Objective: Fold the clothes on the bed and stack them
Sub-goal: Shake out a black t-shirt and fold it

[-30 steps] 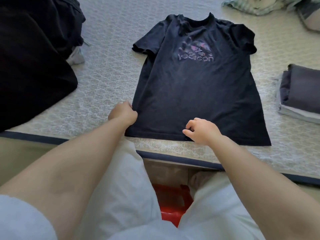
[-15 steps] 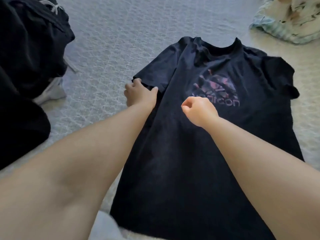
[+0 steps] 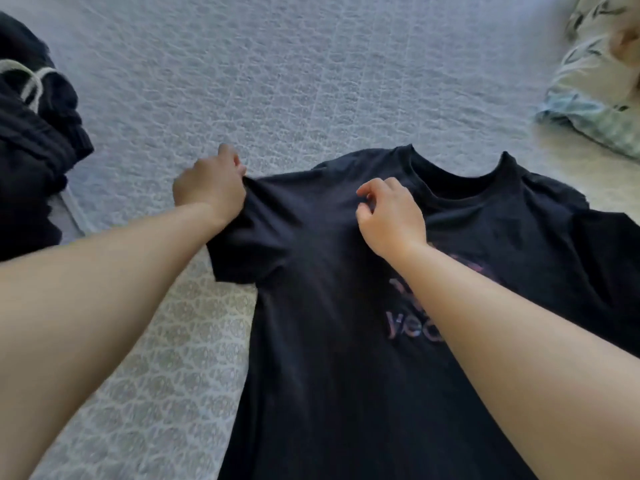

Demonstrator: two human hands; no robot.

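We laid a dark T-shirt [image 3: 329, 341] face up on the bed [image 3: 311, 81], collar away from us, hem toward us and out of frame; its long axis ran straight out from our body. Our left hand [image 3: 207, 188] was closed on the end of the shirt's left sleeve, fingers curled under the cloth and lifting it slightly off the bed. Our right hand [image 3: 389, 213] sat on the left shoulder just beside the collar [image 3: 457, 181], thumb and forefinger bent as for a pinch; we could not tell whether cloth was actually caught between them.

Key relation: both hands were on the same side of the shirt, the left at the outer edge, the right nearer the midline. We judged the next move to be a lengthwise fold, carrying the sleeve side rightward across the print [image 3: 412, 327], with the right hand marking the crease.

A heap of dark clothes [image 3: 31, 150] lay far left; a patterned pillow [image 3: 595, 81] far right.
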